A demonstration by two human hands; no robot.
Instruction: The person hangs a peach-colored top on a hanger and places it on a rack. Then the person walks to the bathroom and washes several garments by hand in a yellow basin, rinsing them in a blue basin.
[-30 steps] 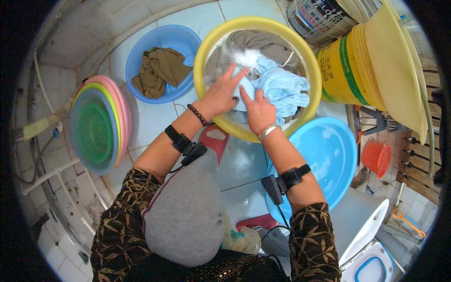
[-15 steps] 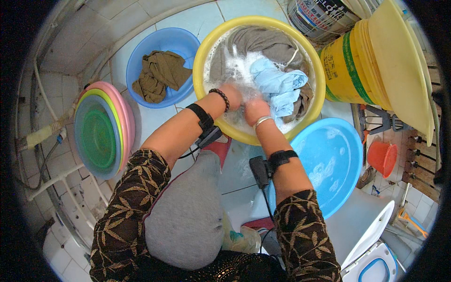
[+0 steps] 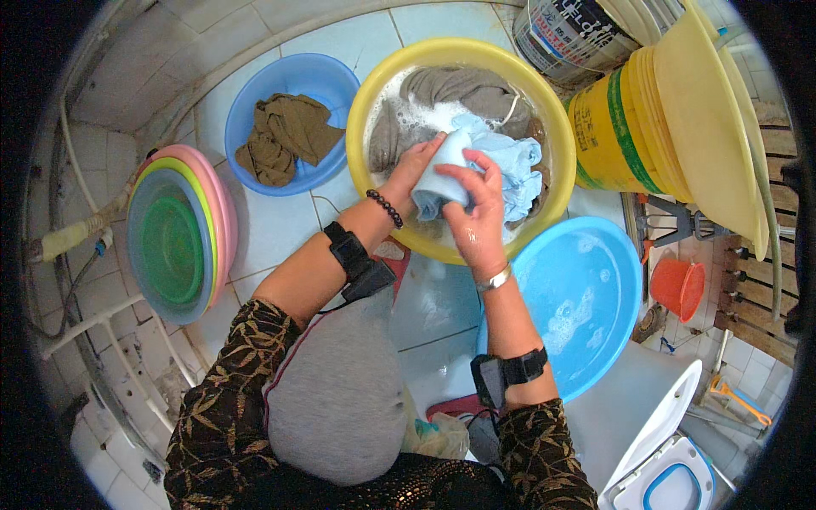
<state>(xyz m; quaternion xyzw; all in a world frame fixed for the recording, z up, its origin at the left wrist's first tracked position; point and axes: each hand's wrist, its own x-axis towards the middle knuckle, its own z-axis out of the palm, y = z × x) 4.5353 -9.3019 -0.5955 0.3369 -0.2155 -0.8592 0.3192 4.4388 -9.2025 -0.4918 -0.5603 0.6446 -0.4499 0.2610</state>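
A light blue cloth garment [image 3: 514, 170] is bunched over the soapy water in a yellow basin [image 3: 354, 140]. My left hand [image 3: 414, 172] is closed on the cloth's left side, where part of it is lifted into a rounded fold. On the near right side of that fold is my right hand [image 3: 478, 223], its thumb and curved fingers gripping the edge. A grey-brown garment [image 3: 459, 87] lies in the suds behind, with a thin pale cord on it. Darker brown cloth shows at the basin's right side, partly hidden by the blue cloth.
A blue basin [image 3: 327, 68] with a brown cloth [image 3: 289, 140] stands left. Stacked colored basins [image 3: 174, 238] lean farther left. A light blue basin [image 3: 586, 297] holding some suds is at right, near a yellow bucket [image 3: 625, 127], a paint bucket [image 3: 569, 38] and a red bucket [image 3: 678, 287].
Both hands have risen out of the suds, bringing part of the light blue cloth up and left between them. My right hand has shifted slightly right, and its fingers now show.
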